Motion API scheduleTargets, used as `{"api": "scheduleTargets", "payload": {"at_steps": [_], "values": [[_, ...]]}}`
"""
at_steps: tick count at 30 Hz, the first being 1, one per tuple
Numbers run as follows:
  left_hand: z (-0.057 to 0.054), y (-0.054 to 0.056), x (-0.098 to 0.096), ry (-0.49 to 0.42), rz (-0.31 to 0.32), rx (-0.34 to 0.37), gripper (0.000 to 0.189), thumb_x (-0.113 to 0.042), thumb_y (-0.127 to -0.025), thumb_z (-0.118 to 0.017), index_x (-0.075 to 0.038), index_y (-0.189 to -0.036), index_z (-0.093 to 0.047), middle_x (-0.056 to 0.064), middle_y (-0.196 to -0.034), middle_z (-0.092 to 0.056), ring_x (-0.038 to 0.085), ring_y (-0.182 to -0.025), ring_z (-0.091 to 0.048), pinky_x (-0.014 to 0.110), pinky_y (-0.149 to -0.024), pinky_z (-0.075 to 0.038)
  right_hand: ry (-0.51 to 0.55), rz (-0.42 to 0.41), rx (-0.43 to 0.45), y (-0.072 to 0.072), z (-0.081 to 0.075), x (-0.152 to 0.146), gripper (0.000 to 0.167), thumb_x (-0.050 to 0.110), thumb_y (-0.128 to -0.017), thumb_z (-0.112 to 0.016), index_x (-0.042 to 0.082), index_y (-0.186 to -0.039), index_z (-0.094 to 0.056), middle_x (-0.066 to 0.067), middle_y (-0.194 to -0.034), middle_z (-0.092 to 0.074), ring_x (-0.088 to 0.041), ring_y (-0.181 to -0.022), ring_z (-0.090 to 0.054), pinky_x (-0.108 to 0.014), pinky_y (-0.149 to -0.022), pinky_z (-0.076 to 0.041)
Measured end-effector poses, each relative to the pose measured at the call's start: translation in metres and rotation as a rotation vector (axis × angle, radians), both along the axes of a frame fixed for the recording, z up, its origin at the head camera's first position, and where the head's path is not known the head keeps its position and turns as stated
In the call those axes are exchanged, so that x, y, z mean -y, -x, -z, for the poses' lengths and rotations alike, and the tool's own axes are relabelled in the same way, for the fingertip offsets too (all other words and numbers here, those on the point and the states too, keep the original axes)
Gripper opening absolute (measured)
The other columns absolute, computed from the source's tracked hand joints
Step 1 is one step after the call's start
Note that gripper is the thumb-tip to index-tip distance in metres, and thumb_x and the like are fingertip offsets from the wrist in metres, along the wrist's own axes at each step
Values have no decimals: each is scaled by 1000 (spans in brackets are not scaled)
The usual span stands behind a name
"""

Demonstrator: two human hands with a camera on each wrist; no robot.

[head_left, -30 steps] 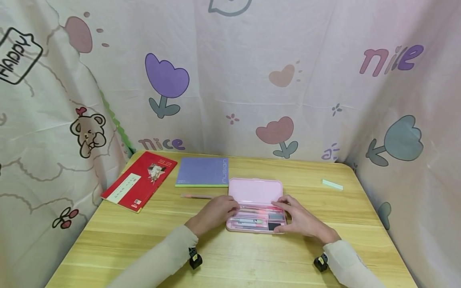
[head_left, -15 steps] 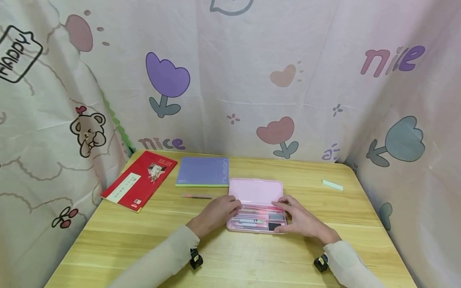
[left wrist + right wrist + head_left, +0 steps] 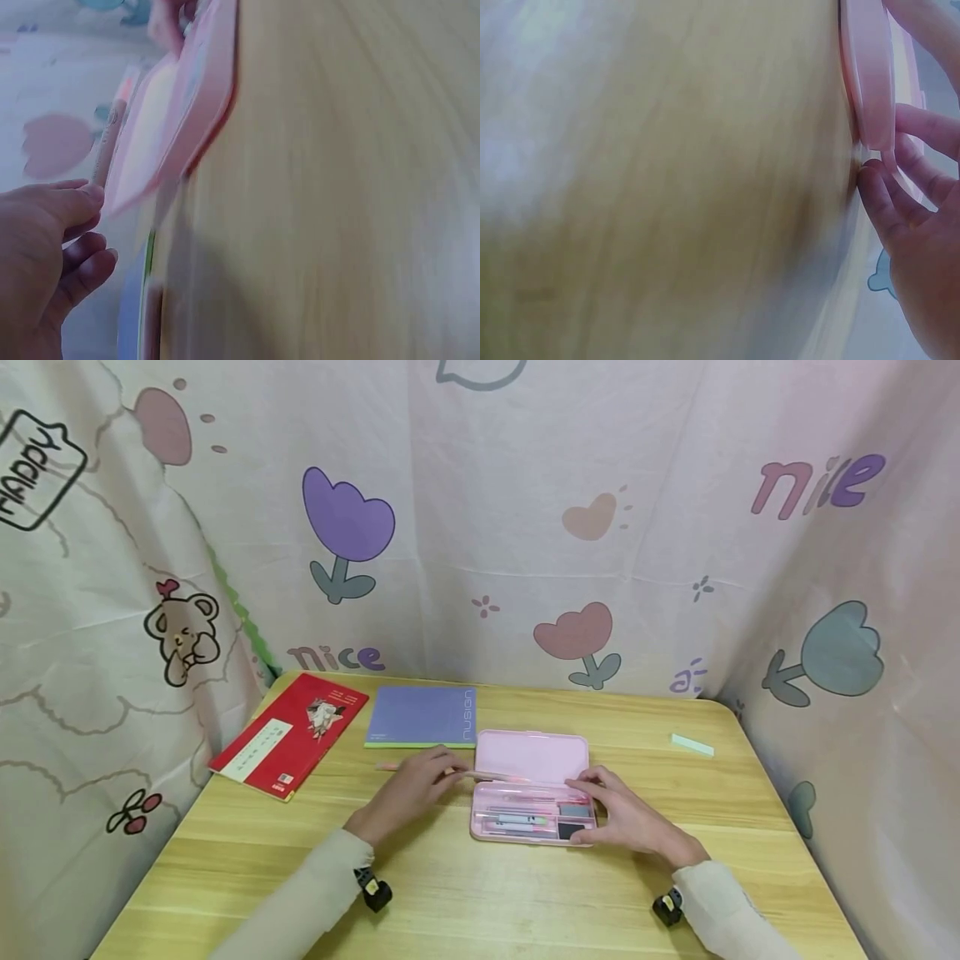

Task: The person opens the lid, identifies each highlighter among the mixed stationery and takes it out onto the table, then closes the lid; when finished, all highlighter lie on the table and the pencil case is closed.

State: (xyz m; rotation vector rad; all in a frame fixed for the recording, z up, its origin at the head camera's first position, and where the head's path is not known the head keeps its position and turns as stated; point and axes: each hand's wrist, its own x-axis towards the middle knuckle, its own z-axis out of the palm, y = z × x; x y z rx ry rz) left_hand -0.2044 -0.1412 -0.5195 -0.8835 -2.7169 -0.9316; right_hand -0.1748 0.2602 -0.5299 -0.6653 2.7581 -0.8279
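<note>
An opened pink pencil case [image 3: 531, 757] lies on the table, its lid tipped back; several pens [image 3: 517, 821], a grey block [image 3: 574, 811] and a black block [image 3: 572, 832] sit in its compartments. My left hand [image 3: 411, 789] pinches a slim beige pen [image 3: 110, 142] with a peach end between thumb and fingers, held above the case's left side near the lid hinge. Around the case's right end, my right hand [image 3: 626, 814] grips the edge, thumb at the front and fingers at the back. A second pen [image 3: 387, 767] lies on the table, partly hidden behind my left hand.
A purple notebook [image 3: 422, 717] lies behind my left hand, close to the lid. Farther left is a red book [image 3: 291, 737]. A pale green strip [image 3: 692, 745] rests at the table's back right. Printed curtains [image 3: 465, 527] surround the table.
My left hand has moved left and up, out of the case, and a beige pen now shows in its fingers. My right hand has stayed at the case.
</note>
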Motion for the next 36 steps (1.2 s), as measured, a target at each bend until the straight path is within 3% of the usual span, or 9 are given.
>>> {"api": "scheduleTargets", "payload": {"at_steps": [3,8,11,16,22,36], "values": [[-2,-1,25,-34,-52,27,19,-18,-106,-74,-20,-124,-79,-11,-111,-72,5,-98,-67,28,-89,-62,4,1,0,0,1,0,98,68,-80,-90,17,-158,-59,-3,-153,-48,-30,-143,-46,-63,-121,-44],[-2,-5,67,-27,-119,-25,20,-14,-103,-77,-18,-123,-80,-10,-109,-73,7,-94,-65,32,-84,-61,1,4,0,0,1,0,98,67,-80,-90,18,-159,-58,-4,-154,-48,-30,-143,-46,-62,-121,-44],[0,-7,88,0,-150,-47,21,-12,-101,-78,-18,-121,-80,-9,-110,-73,10,-96,-68,37,-86,-62,3,4,2,0,1,0,99,68,-80,-90,18,-158,-58,-4,-154,-47,-30,-143,-46,-62,-122,-43],[5,-12,112,27,-188,-12,21,-13,-101,-79,-21,-121,-80,-8,-116,-74,15,-106,-72,43,-92,-63,-2,3,5,1,3,-1,100,71,-80,-88,18,-159,-58,-3,-154,-47,-29,-143,-46,-61,-122,-43],[14,-14,122,48,-185,-37,23,-10,-99,-81,-17,-120,-81,-5,-115,-76,18,-105,-74,43,-91,-64,19,5,18,1,3,-1,99,68,-80,-89,18,-159,-58,-4,-154,-47,-30,-143,-45,-63,-122,-42],[23,-9,124,111,-159,-49,23,-11,-98,-82,-18,-120,-80,-5,-114,-75,16,-103,-73,40,-90,-64,18,3,23,1,1,0,97,66,-80,-90,18,-158,-58,-3,-153,-47,-29,-142,-45,-61,-122,-43]]}}
